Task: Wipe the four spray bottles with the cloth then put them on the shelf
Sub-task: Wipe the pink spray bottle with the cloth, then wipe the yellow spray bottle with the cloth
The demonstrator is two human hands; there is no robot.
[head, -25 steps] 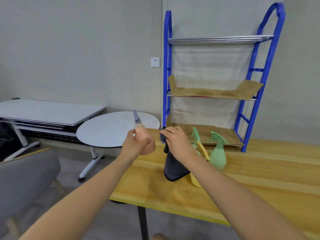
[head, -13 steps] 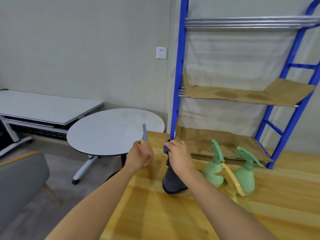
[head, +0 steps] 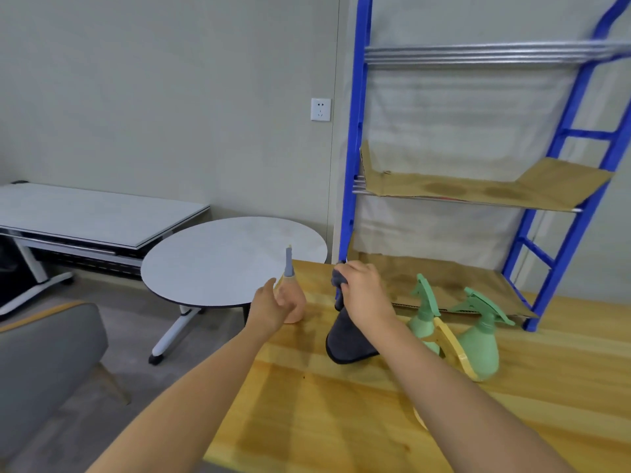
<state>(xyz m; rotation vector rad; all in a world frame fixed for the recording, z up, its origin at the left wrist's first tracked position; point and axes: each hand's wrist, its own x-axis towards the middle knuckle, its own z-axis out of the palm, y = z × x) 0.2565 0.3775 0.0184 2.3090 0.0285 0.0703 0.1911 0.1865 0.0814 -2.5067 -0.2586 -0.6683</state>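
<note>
Head view: left hand (head: 273, 307) wrapped round peach pear-shaped plastic spray bottle (head: 296, 303), steadied low over yellow wooden table (head: 341, 404) for wiping. Right hand (head: 363, 290) pinching bunched dark grey cloth (head: 348, 339) (tail draped on tabletop). Two green bottles (head: 478, 343), one yellow (head: 457, 353), waiting beside blue metal shelf (head: 355, 165), seemingly unwiped.

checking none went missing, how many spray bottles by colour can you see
green spray bottles: 2
pink spray bottle: 1, at the left hand
yellow spray bottle: 1, mostly hidden behind the right arm
total: 4, none yet on the shelf
</note>
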